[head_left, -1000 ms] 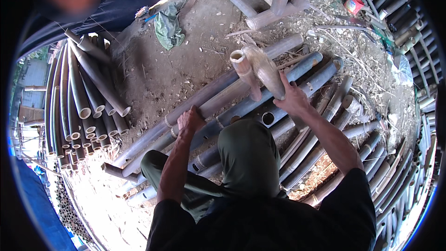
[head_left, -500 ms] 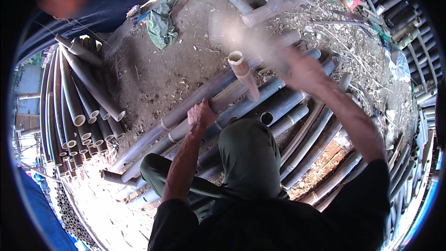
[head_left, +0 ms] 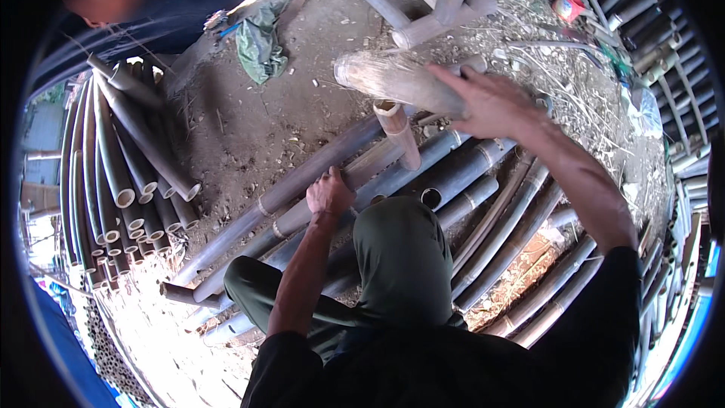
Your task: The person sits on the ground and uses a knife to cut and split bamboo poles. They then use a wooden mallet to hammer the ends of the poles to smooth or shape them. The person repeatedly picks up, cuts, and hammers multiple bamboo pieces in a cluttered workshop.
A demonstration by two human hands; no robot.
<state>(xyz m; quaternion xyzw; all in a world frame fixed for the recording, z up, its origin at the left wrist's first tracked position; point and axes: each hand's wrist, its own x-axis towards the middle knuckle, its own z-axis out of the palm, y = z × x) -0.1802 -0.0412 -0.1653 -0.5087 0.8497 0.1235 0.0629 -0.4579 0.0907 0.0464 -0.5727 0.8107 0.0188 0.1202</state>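
Observation:
My left hand [head_left: 331,193] is closed round a dark bamboo pole [head_left: 374,164] that lies slantwise before my knees. Up from this pole stands a short bamboo piece [head_left: 400,140], its pale hollow end on top. A thick wooden club [head_left: 400,79] with a frayed, pale end is in my right hand [head_left: 495,106], lying almost level just above the short piece. The gap between club and short piece is too small to judge. My right fingers lie along the club's rear part, and its handle is hidden by the hand.
More bamboo poles [head_left: 468,200] lie side by side under and beside my legs. A bundle of poles [head_left: 124,174] leans at the left. A bamboo frame [head_left: 423,26] stands at the far side, near a green plastic bag [head_left: 260,49] and a red container [head_left: 568,5].
The club, blurred before, is now clearer and slightly lower, close to the short piece's top. My right hand has come along with it. The left hand stays on the pole.

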